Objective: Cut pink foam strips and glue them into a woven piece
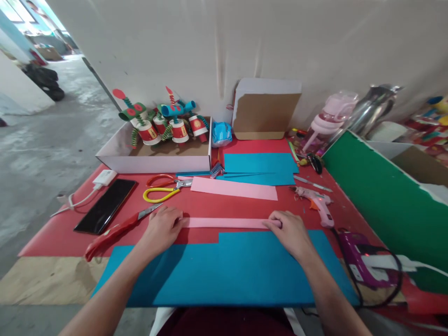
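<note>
A narrow pink paper strip [224, 223] stretches between my two hands, low over the red tabletop and just beyond the blue paper. My left hand [164, 225] pinches its left end with curled fingers. At the opposite end, my right hand [287, 228] grips the strip between thumb and bent fingers. Behind the strip lies a wider pink paper piece [234, 188]. Scissors with one red and one yellow handle [161, 194] rest to its left. Red-handled scissors [117, 229] lie beside my left hand. Blue paper sheets [241, 268] spread under my forearms.
A black phone [105, 206] and white charger [104, 178] lie left. An open box [157, 164] holds several paper-cup figures [179, 131]. To the right are a pink glue gun [320, 201], a purple device [364, 261] with cables, and a green panel [385, 205]. More blue paper [261, 163] lies behind.
</note>
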`<state>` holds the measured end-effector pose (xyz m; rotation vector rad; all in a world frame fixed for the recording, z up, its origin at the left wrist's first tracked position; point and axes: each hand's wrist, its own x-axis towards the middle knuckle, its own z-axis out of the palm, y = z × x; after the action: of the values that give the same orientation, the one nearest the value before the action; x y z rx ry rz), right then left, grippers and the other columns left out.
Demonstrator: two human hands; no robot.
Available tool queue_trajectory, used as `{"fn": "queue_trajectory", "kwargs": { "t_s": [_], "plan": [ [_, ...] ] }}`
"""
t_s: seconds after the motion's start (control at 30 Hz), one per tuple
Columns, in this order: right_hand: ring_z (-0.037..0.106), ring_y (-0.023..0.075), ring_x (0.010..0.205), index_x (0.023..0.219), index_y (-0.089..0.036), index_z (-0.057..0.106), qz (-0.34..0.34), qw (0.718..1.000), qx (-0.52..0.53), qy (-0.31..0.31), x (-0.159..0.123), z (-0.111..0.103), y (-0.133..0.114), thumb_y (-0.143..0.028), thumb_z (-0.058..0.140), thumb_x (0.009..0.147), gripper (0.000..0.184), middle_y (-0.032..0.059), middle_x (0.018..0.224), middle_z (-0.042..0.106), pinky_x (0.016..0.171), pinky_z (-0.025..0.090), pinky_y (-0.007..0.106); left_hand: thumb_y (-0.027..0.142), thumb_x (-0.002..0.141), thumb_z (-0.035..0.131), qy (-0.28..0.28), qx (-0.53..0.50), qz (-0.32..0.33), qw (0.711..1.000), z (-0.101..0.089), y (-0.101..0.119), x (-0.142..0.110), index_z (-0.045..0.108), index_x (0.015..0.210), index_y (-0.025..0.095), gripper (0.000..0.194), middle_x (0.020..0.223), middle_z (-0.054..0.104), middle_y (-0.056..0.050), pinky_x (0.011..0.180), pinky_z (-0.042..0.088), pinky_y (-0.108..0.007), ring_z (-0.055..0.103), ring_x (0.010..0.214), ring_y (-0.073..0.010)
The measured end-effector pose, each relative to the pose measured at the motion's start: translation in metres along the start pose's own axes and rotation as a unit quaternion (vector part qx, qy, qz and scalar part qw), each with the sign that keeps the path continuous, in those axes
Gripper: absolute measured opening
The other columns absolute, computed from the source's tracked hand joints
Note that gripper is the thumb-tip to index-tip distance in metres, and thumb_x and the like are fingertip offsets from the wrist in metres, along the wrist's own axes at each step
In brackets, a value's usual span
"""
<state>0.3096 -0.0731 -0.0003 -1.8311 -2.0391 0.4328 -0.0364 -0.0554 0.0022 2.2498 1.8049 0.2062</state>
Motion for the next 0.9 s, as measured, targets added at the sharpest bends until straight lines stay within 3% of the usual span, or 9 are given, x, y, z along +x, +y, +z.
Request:
{"fn": "queue_trajectory", "kwargs": {
  "t_s": [0.6, 0.9],
  "plan": [
    [0.06, 0.0217, 0.068, 0.064, -0.023, 0.055, 0.011, 1.0, -0.003, -0.004, 0.0018, 0.0016, 0.0019, -0.059, 0.04, 0.093, 0.049, 0.005, 0.067, 0.067, 0.061, 0.035, 0.032, 0.034, 0.093, 0.039, -0.049, 0.034, -0.02, 0.998, -0.0037, 0.0012, 0.0053, 0.052, 0.07, 0.021, 0.029, 0.08, 0.065, -0.008, 0.067, 0.037, -0.033, 0.06, 0.084, -0.0264],
    [0.062, 0.0215, 0.071, 0.069, -0.023, 0.058, 0.004, 1.0, 0.018, -0.008, -0.0016, -0.0016, 0.0067, -0.052, 0.045, 0.093, 0.04, 0.004, 0.069, 0.068, 0.064, 0.038, 0.031, 0.035, 0.094, 0.038, -0.056, 0.037, -0.025, 0.997, -0.0046, -0.0001, 0.0076, 0.055, 0.073, 0.021, 0.031, 0.079, 0.065, -0.007, 0.069, 0.036, -0.032, 0.06, 0.085, -0.0252]
  ]
}}
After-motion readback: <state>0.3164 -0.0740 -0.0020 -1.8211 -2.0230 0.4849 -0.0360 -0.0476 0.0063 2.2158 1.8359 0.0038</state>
